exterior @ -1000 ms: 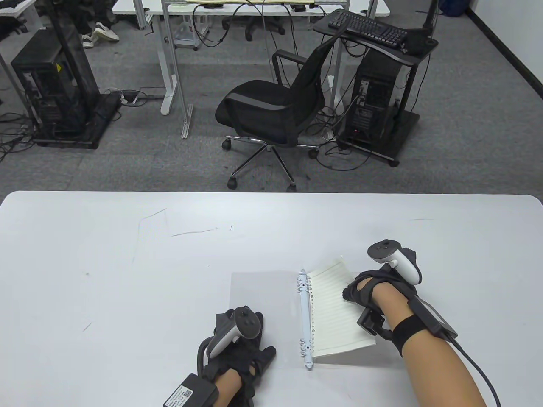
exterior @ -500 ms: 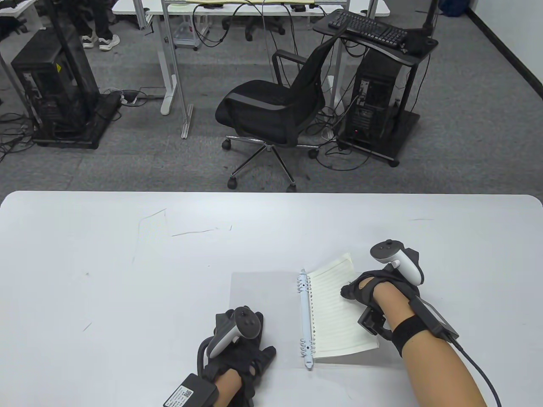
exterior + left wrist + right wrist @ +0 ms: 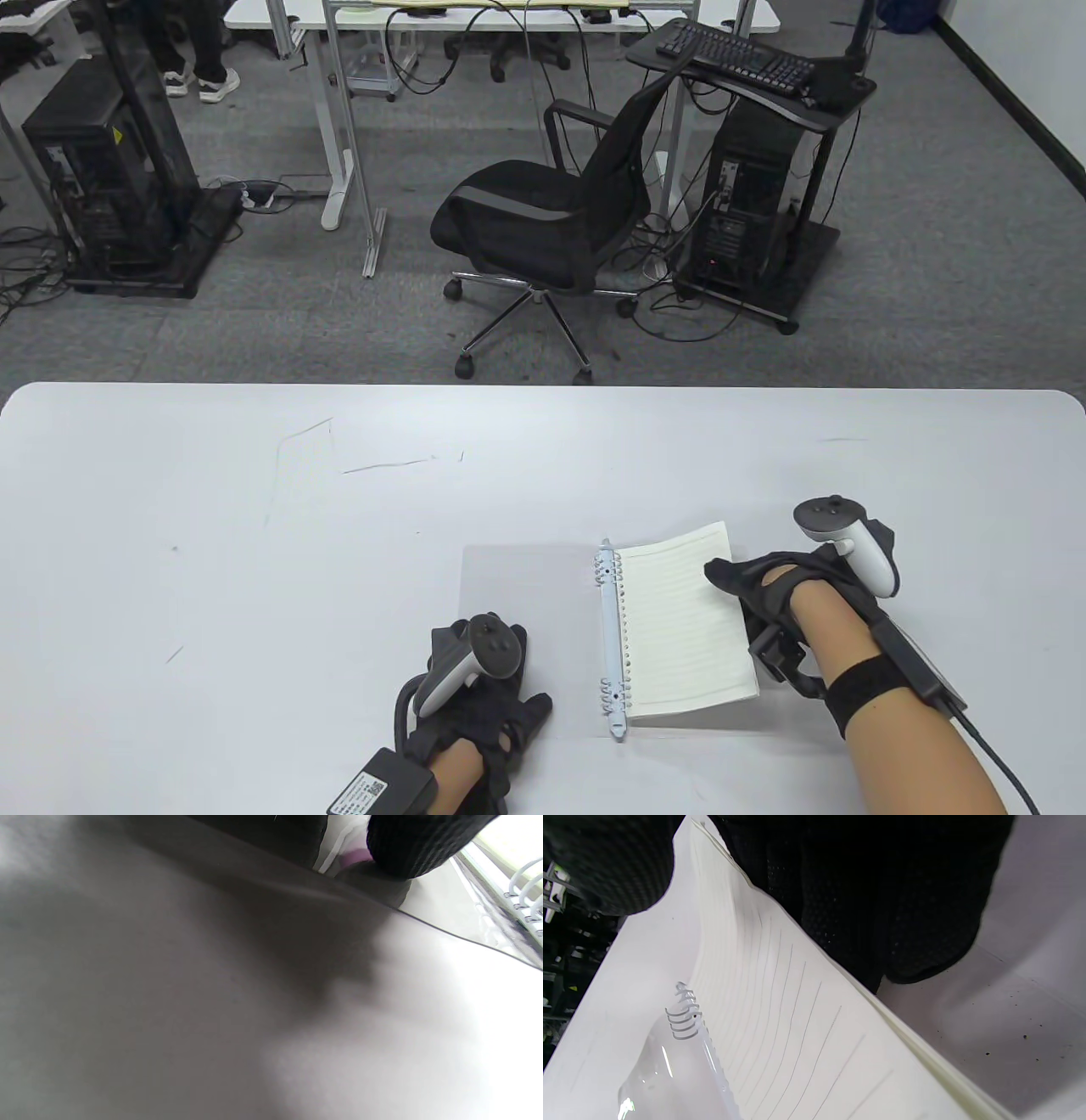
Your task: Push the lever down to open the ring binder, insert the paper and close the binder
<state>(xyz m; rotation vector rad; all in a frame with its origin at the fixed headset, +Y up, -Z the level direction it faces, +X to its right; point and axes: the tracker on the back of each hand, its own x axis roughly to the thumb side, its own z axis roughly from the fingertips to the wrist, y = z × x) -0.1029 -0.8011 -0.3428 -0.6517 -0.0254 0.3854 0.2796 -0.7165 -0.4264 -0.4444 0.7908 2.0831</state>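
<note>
The ring binder lies open near the table's front edge, with its white ring spine (image 3: pixel 611 637) between a translucent cover (image 3: pixel 526 586) on the left and a stack of lined paper (image 3: pixel 679 628) on the right. My right hand (image 3: pixel 721 577) pinches the stack's right edge, thumb on top. In the right wrist view the thumb (image 3: pixel 606 861) lies above the lined paper (image 3: pixel 797 1027), the fingers (image 3: pixel 874 899) curl beneath it, and the rings (image 3: pixel 685 1016) show beyond. My left hand (image 3: pixel 496 709) rests flat on the cover's near corner. The left wrist view shows a fingertip (image 3: pixel 415 844) on the cover (image 3: pixel 445 904) near the rings (image 3: pixel 524 887).
The white table (image 3: pixel 212 552) stretches left and beyond the binder, marked by faint pen scratches (image 3: pixel 386 465). Past its far edge stand a black office chair (image 3: pixel 551 212), two computer towers on carts (image 3: pixel 755 204), and desk legs on grey carpet.
My right hand has moved right and slightly down, drawing the paper's lifted edge outward, so the stack lies flatter beside the rings. The left hand has not moved.
</note>
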